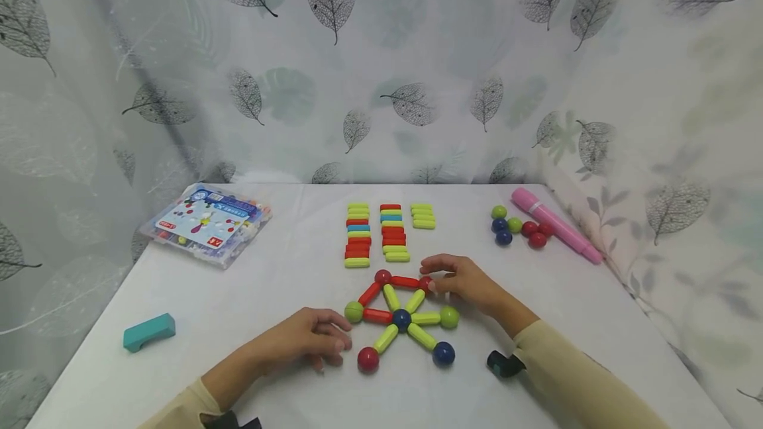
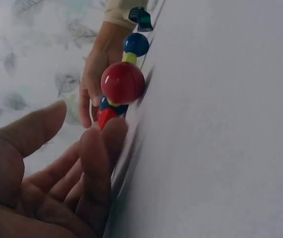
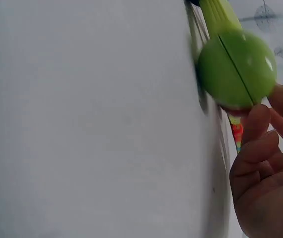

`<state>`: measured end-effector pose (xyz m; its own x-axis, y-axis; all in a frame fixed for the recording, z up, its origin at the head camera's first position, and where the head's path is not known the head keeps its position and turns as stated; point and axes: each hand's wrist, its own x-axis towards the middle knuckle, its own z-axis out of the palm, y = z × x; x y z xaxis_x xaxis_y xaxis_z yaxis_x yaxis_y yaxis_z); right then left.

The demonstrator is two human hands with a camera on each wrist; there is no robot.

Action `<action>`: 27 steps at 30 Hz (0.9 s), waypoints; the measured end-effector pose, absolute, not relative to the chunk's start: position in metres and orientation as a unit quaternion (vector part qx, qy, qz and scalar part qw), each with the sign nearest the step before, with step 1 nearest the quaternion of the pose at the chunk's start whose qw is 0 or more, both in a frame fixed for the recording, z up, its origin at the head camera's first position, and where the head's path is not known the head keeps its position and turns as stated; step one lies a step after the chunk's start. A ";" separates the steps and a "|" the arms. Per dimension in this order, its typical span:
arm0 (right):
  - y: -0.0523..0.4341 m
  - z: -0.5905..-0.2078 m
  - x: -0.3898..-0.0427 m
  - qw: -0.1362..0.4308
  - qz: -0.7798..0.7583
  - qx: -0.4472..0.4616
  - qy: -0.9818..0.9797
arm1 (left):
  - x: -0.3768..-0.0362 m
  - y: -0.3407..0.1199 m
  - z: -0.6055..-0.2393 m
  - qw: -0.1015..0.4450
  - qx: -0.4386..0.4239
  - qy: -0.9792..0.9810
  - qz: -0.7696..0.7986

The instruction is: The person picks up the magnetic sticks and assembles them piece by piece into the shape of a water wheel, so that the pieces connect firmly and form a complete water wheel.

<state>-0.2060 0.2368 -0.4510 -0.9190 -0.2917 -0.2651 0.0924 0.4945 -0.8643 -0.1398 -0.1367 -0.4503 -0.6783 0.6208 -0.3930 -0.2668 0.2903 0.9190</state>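
On the white table lies a flat wheel of sticks and balls: a dark blue ball [image 1: 402, 320] in the middle, with yellow-green sticks [image 1: 426, 318] and a red stick [image 1: 377, 316] radiating from it. Two more red sticks [image 1: 369, 293] form part of the rim. My right hand [image 1: 471, 283] pinches the red ball [image 1: 426, 284] at the wheel's upper right corner; the right wrist view has a green ball [image 3: 237, 68] largely in front of it. My left hand [image 1: 310, 338] rests beside the left green ball [image 1: 354, 311], fingers loosely bent, holding nothing.
Behind the wheel, loose coloured sticks [image 1: 393, 234] lie in three columns. Loose balls [image 1: 515, 224] and a pink pen-shaped tube [image 1: 557, 225] are at back right. A clear plastic box [image 1: 205, 220] sits back left, with a teal block [image 1: 149, 332] nearer me.
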 end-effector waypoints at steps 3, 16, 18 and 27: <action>0.244 -0.449 -0.219 0.166 -0.509 -0.039 0.843 | -0.152 -0.139 -0.452 0.310 0.079 0.738 0.594; 0.245 -0.450 -0.299 0.103 -0.498 0.054 0.860 | -0.176 -0.121 -0.463 0.304 0.088 0.745 0.587; 0.241 -0.452 -0.304 0.098 -0.487 0.052 0.866 | -0.176 -0.121 -0.463 0.304 0.094 0.749 0.581; 0.226 -0.458 -0.315 0.075 -0.449 0.063 0.888 | -0.178 -0.122 -0.462 0.306 0.103 0.745 0.584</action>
